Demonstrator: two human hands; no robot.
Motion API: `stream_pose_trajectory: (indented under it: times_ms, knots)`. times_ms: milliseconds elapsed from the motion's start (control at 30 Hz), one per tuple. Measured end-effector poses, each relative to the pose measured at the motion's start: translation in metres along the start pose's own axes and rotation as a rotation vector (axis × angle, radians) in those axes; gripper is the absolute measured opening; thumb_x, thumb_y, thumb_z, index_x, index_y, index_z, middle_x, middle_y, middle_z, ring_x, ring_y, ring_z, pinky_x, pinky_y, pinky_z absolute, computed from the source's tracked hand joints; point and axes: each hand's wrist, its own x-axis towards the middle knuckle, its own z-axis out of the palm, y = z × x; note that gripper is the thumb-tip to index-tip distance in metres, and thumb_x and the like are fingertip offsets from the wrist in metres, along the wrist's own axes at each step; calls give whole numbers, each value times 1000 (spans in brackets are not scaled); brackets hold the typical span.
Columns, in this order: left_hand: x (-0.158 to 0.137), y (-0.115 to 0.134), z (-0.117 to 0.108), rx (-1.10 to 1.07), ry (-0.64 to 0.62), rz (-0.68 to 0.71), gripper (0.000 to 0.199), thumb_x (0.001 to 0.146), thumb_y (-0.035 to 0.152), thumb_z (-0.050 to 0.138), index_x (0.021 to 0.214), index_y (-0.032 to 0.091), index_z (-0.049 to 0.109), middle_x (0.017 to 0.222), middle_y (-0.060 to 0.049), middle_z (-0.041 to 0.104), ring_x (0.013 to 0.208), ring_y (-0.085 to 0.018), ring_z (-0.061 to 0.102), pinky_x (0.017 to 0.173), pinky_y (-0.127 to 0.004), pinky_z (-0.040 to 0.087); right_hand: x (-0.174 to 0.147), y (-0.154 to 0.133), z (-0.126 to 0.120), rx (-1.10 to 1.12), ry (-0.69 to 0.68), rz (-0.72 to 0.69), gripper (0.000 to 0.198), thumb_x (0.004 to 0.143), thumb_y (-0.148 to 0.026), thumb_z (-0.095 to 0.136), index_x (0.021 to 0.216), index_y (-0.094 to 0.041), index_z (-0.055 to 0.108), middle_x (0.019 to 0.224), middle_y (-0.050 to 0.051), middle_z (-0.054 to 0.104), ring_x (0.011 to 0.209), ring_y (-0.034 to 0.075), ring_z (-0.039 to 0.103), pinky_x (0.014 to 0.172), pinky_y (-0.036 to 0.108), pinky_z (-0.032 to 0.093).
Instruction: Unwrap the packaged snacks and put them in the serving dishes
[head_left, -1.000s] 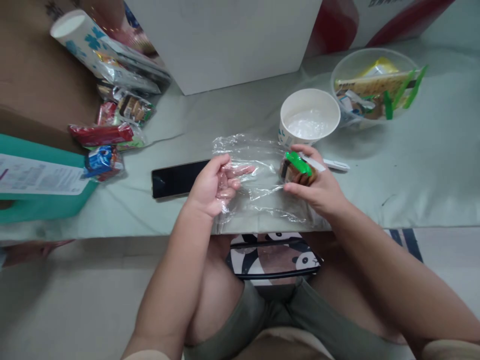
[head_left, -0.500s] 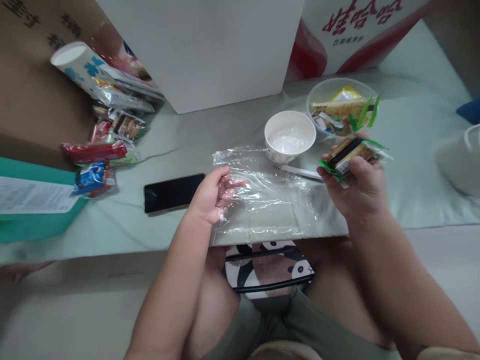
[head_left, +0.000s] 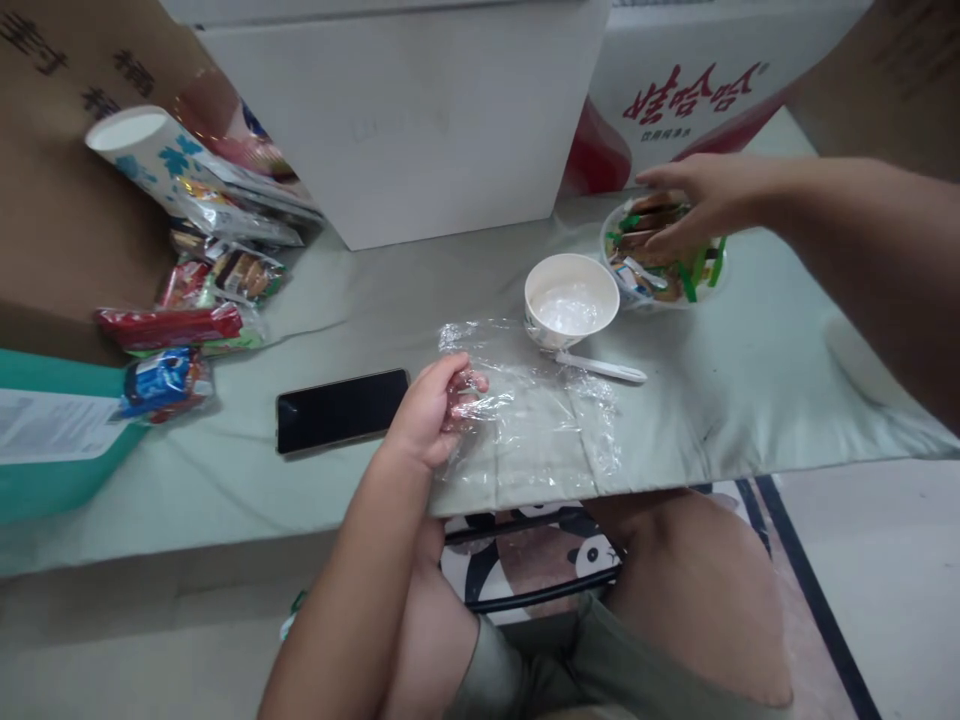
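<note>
My left hand (head_left: 435, 405) has its fingers curled into a thin clear plastic bag (head_left: 536, 430) that lies on the table. Over at the right, my right hand (head_left: 701, 205) reaches above a clear round bowl (head_left: 609, 262), its thumb and fingers spread apart. Wrapped biscuit packets (head_left: 651, 222) with green edges lie in the bowl under the hand; the fingers hide part of them. A paper cup (head_left: 534, 310), with crumpled clear film inside, stands between the bag and the bowl. In front of the cup lies a white plastic stick-like piece (head_left: 604, 368).
A black phone (head_left: 341, 410) lies left of my left hand. Several wrapped snacks (head_left: 180, 325) and a stack of paper cups (head_left: 142, 150) sit by a brown carton (head_left: 52, 220). White boxes (head_left: 450, 130) stand along the back; a teal container (head_left: 67, 480) is at the left.
My right hand has carried a biscuit packet up and away to the bowl, and its fingers are now spread there. My left hand stays on the plastic bag. The view has shifted slightly.
</note>
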Motion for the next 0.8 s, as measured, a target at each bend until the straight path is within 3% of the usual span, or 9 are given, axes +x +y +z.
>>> stream_pose_trajectory:
  times_ms: [133, 233, 333, 467, 567, 667, 800]
  knots:
    - [1, 0, 0, -5, -24, 5, 33, 96, 20, 51, 63, 17, 44, 55, 2, 58, 29, 0, 32, 31, -13, 17, 30, 21, 1, -205, -177, -55, 32, 98, -42, 58, 88, -15, 72, 108, 4, 75, 95, 11, 68, 85, 29, 53]
    - [0, -1, 0, 10, -12, -1, 33, 96, 21, 50, 65, 17, 46, 56, 2, 58, 30, 0, 32, 31, -13, 17, 63, 37, -1, -477, -433, -41, 28, 82, -42, 78, 86, -14, 77, 96, 4, 78, 88, 12, 68, 84, 34, 49]
    - [0, -2, 0, 11, -20, -2, 33, 97, 20, 50, 64, 17, 45, 55, 2, 58, 30, -1, 32, 31, -13, 16, 81, 42, -2, -721, -590, 20, 43, 73, -42, 86, 106, -15, 79, 106, 8, 79, 94, 16, 68, 83, 36, 45]
    - [1, -3, -1, 8, -31, -1, 34, 96, 20, 50, 62, 16, 47, 54, 2, 57, 30, -1, 32, 31, -13, 16, 86, 39, -10, -866, -767, 38, 47, 84, -48, 79, 122, -21, 75, 120, 8, 77, 98, 15, 69, 80, 33, 44]
    - [0, -2, 0, 4, -28, 3, 34, 95, 20, 51, 62, 16, 48, 54, 1, 57, 29, -1, 32, 31, -13, 16, 85, 35, -21, -899, -769, -17, 33, 88, -40, 77, 117, -24, 77, 111, 6, 79, 93, 15, 69, 77, 32, 45]
    - [0, -1, 1, 4, -19, -12, 34, 95, 21, 51, 62, 16, 47, 53, 2, 56, 29, -1, 32, 30, -13, 15, 79, 24, -29, -976, -677, -90, 22, 93, -32, 71, 111, -22, 79, 111, 8, 79, 98, 18, 70, 78, 33, 45]
    - [0, -1, 1, 1, -16, 3, 32, 93, 21, 53, 62, 16, 48, 53, 2, 56, 29, -1, 32, 30, -14, 16, 68, 1, -32, -936, -500, 15, 31, 99, -33, 59, 116, -15, 78, 116, 7, 79, 106, 13, 70, 78, 31, 42]
